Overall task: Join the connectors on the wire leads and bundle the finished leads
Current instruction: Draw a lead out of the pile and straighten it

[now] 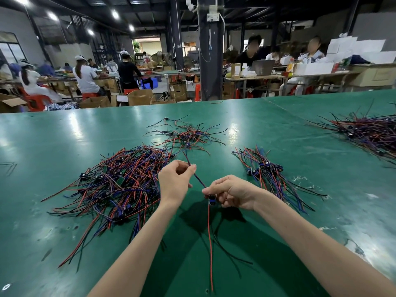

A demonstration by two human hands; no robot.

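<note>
Green table (pixel 64 136) viewed from above; both bare forearms are brought in from 6 o'clock

Large loose heap of leads (pixel 115 185), red, black and purple, is seen at 9 o'clock of the hands, with small green boards and blue parts mixed in. Its near edge lies just beside the left wrist

Left hand (pixel 174 182) is held off the table, wrist bent back, fingers curled inward. A dark lead (pixel 198 179) is pinched between thumb and forefinger tip, its free end pointing toward 12 o'clock, where a thin scatter of leads (pixel 186 136) is spread

From that pinch the lead is stretched down toward 4 o'clock into the right hand (pixel 231 192). That hand is turned knuckles-up, fingers curled; a small blue connector (pixel 212 199) is clamped between thumb and fingertips. A red wire (pixel 210 243) is left hanging from it toward 6 o'clock

A laid-out bundle (pixel 270 174), blue ends gathered together, is noted at 2 o'clock of the right hand, near it. A further heap (pixel 372 131) is seen farther out toward 2 o'clock, well apart
</note>
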